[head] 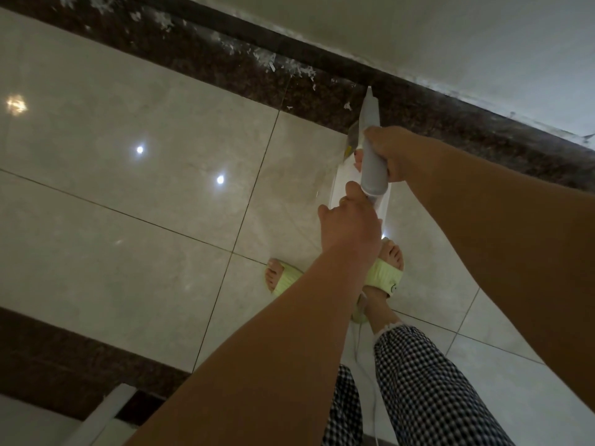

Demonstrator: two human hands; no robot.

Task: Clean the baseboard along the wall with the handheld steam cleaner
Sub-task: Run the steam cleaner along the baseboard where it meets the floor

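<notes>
Gripping the steam cleaner (372, 162) with both hands steadies its nozzle against the dark baseboard (418, 104): right hand (391, 152) wraps the grey handle, left hand (349, 220) grips the rear end.

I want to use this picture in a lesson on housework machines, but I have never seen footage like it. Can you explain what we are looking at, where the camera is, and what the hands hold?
There is no robot here. A person wears a camera on the head, so this one picture looks down along their arms to the floor of pale glossy tiles.

The right hand grips the grey handle of a steam cleaner. The left hand holds its white rear end. Its nozzle points at the dark baseboard under the white wall. White flecks mark the baseboard left of the nozzle.

Below are the person's feet in green slippers and a thin white cord.
</notes>
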